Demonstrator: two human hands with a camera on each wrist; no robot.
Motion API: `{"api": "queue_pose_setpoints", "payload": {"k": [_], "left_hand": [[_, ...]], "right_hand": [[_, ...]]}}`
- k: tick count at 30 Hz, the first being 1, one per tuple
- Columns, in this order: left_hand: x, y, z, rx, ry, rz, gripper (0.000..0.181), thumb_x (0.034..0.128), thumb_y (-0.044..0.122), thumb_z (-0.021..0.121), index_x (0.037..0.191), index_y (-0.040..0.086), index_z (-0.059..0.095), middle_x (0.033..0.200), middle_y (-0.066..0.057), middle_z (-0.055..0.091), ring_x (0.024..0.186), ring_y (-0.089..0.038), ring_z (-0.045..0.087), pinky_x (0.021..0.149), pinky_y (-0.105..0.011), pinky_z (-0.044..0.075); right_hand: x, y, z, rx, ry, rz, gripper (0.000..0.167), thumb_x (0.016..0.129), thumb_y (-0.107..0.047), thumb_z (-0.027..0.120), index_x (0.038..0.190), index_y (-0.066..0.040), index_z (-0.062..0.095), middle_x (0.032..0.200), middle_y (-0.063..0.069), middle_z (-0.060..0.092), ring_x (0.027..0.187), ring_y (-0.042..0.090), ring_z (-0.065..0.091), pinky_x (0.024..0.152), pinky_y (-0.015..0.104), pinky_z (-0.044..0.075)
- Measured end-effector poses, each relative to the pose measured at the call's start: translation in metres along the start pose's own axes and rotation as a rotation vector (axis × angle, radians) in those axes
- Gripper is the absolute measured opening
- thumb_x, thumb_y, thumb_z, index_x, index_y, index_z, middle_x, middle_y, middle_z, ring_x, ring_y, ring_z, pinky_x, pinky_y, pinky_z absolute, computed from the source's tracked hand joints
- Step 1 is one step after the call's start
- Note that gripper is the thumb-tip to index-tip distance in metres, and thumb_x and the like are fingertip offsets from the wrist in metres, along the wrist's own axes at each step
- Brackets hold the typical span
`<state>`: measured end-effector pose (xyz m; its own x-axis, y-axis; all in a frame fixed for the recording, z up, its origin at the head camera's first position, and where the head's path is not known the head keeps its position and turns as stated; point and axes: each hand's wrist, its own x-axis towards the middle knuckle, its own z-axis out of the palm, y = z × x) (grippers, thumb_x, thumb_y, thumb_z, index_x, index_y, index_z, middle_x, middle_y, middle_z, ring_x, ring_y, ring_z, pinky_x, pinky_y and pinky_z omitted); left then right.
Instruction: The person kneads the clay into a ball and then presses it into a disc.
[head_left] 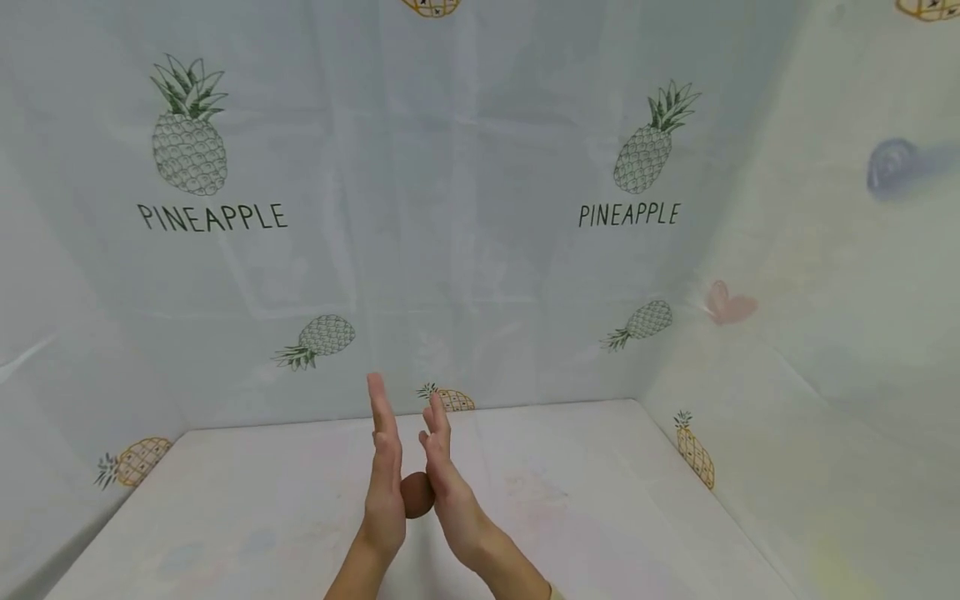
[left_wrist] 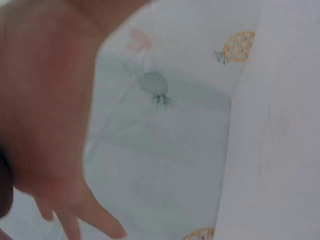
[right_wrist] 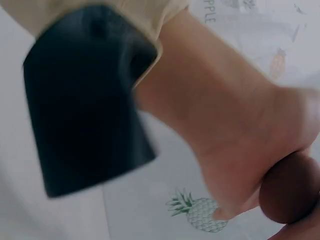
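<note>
A smooth brown ball (head_left: 417, 495) is held between the two palms, above the table. On its left side the left hand (head_left: 384, 479) presses with a flat palm, its fingers straight and pointing up. The right hand (head_left: 452, 492) touches the ball from the other side, fingers extended upward as well. Between the fingertips of both hands there is a gap. In the right wrist view the brown ball (right_wrist: 290, 187) is seen close up against a palm. Only a dark sliver of the ball (left_wrist: 5, 187) shows at the edge of the left wrist view.
A white-covered table (head_left: 585, 492) lies beneath the hands. Behind it hangs a pale sheet (head_left: 480, 250) printed with pineapples, and similar sheets stand at both sides. A black device (right_wrist: 90, 105) is strapped near a beige sleeve (right_wrist: 172, 12) in the right wrist view.
</note>
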<state>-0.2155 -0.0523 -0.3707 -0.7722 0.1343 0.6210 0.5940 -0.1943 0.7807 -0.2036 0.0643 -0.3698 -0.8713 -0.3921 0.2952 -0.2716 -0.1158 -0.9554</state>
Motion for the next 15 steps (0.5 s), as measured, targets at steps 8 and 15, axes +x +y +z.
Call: {"api": "queue_pose_setpoints", "payload": {"k": [8,15], "left_hand": [[-0.002,-0.021,0.005,0.069,-0.035,-0.072,0.059,0.1132,0.044,0.01,0.167,0.044,-0.014,0.172,0.019,-0.026,0.156,-0.012,-0.034,0.115,-0.063,-0.034],[-0.01,-0.016,0.02,0.028,-0.139,-0.06,0.056,0.1143,0.035,0.002,0.168,0.039,-0.015,0.174,0.018,-0.023,0.159,-0.008,-0.027,0.117,-0.063,-0.032]], "right_hand": [[-0.006,-0.017,-0.01,0.077,0.026,-0.12,0.057,0.115,-0.052,0.011,0.167,-0.048,-0.01,0.177,-0.011,-0.009,0.165,0.027,-0.005,0.123,0.073,-0.011],[0.004,-0.009,-0.029,0.091,0.067,-0.248,0.058,0.115,-0.045,0.009,0.169,-0.041,-0.01,0.177,-0.004,-0.011,0.163,0.029,-0.01,0.122,0.07,-0.016]]}}
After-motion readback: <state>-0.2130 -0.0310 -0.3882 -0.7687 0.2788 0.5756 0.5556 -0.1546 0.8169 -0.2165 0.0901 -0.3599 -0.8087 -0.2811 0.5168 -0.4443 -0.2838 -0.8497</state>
